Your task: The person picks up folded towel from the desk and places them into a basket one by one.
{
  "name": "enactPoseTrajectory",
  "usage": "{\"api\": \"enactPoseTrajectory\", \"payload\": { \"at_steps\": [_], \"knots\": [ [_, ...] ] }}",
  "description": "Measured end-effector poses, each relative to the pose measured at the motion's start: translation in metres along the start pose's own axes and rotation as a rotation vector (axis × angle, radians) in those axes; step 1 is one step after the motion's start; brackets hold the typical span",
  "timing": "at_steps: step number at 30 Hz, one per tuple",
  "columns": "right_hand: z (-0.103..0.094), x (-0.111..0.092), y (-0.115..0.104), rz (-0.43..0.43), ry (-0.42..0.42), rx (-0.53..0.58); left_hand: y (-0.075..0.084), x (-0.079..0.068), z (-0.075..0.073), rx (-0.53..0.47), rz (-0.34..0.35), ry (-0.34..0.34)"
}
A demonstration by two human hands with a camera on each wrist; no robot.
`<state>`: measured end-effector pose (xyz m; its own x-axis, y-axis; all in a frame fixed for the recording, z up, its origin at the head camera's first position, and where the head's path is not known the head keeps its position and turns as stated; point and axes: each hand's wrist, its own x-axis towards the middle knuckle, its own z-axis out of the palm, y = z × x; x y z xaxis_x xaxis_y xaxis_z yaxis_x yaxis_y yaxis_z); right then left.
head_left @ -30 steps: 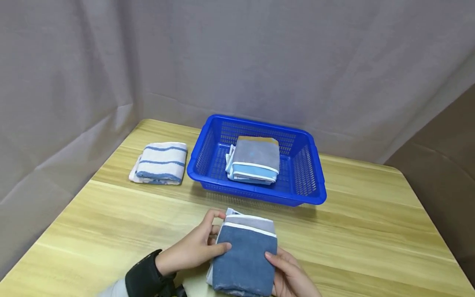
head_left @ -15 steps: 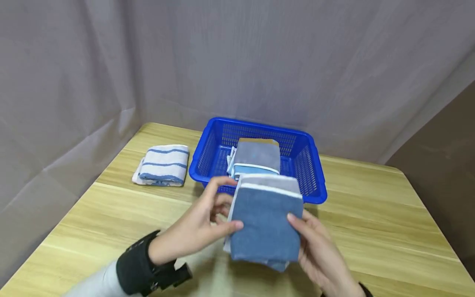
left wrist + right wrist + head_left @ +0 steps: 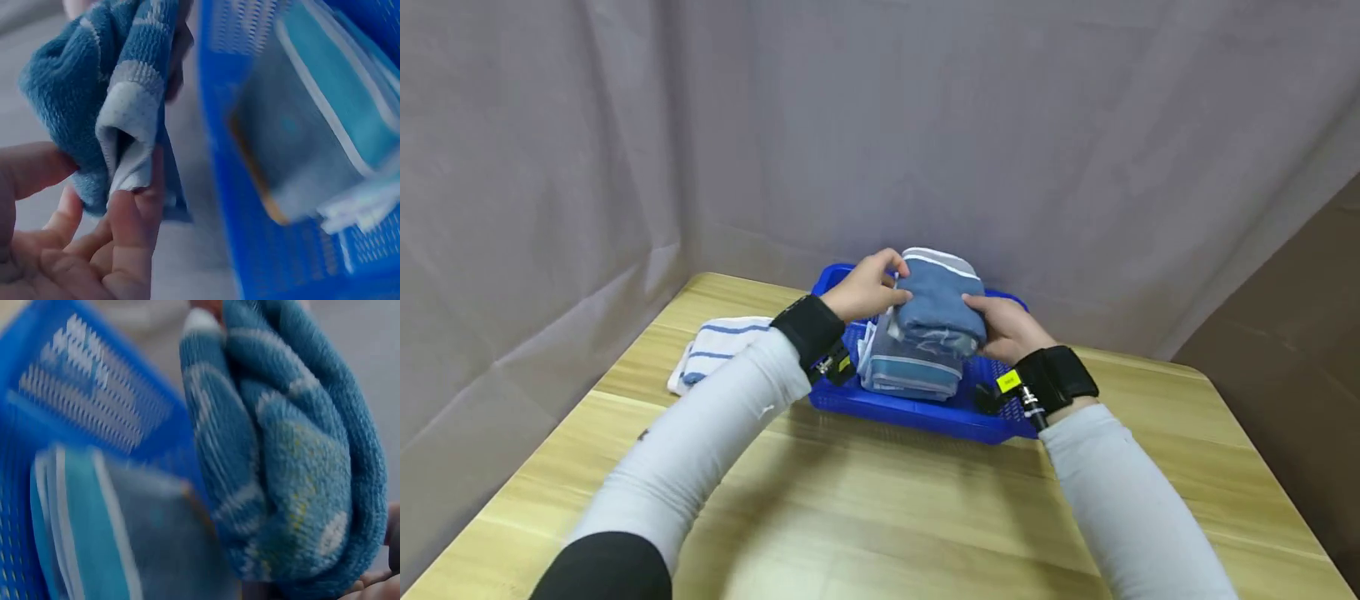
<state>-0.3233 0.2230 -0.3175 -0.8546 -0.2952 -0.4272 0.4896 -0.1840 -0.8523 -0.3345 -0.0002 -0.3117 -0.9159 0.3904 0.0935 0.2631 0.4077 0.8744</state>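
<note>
A folded blue towel (image 3: pixel 938 296) with white-edged grey bands is held up over the basket by both hands. My left hand (image 3: pixel 867 287) pinches its left side, thumb in front and fingers behind; the left wrist view shows those fingers on the towel's folded edge. On the opposite side my right hand (image 3: pixel 1009 327) grips it, thumb on the front face. Below, a blue plastic basket (image 3: pixel 910 414) holds a folded grey and light-blue towel (image 3: pixel 913 371), partly covered by the held one. The right wrist view shows the held towel's rolled layers (image 3: pixel 294 462) close up.
A white towel with blue stripes (image 3: pixel 718 342) lies folded on the wooden table (image 3: pixel 880 517), left of the basket, partly behind my left forearm. A grey curtain (image 3: pixel 1000 125) hangs behind the table's back edge.
Both hands have lifted the folded blue towel from near the table's front and carried it forward, over the basket. The striped towel and the towel in the basket have stayed in place.
</note>
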Motion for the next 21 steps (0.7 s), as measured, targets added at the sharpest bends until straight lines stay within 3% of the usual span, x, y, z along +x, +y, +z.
{"api": "enactPoseTrajectory", "payload": {
  "at_steps": [1, 4, 7, 10, 12, 13, 14, 18, 19, 21],
  "knots": [
    [-0.004, 0.008, 0.002, 0.031, 0.029, -0.030, -0.006, 0.009, 0.004, 0.036, -0.038, -0.009],
    [-0.012, 0.023, 0.011, 0.086, 0.138, -0.190, -0.050, 0.054, 0.018, 0.057, -0.162, -0.053],
    [-0.014, 0.029, 0.021, 0.100, 0.257, -0.381, -0.093, 0.091, 0.032, 0.113, -0.289, -0.096],
    [-0.014, 0.035, 0.027, 0.088, 0.327, -0.568, -0.130, 0.118, 0.041, 0.185, -0.322, -0.116],
    [-0.021, 0.052, 0.032, 0.078, 0.367, -0.695, -0.143, 0.126, 0.044, 0.260, -0.343, -0.133],
    [-0.031, 0.070, 0.037, 0.054, 0.381, -0.796, -0.150, 0.129, 0.045, 0.269, -0.344, -0.143],
    [-0.044, 0.090, 0.042, 0.049, 0.382, -0.914, -0.157, 0.133, 0.046, 0.271, -0.335, -0.148],
    [-0.108, 0.185, 0.074, -0.113, 0.422, -1.369, -0.174, 0.141, 0.050, 0.330, -0.369, -0.174],
    [-0.114, 0.196, 0.076, -0.119, 0.416, -1.438, -0.177, 0.142, 0.050, 0.321, -0.360, -0.182],
    [-0.110, 0.192, 0.074, -0.147, 0.409, -1.489, -0.177, 0.142, 0.049, 0.351, -0.364, -0.183]
  ]
}}
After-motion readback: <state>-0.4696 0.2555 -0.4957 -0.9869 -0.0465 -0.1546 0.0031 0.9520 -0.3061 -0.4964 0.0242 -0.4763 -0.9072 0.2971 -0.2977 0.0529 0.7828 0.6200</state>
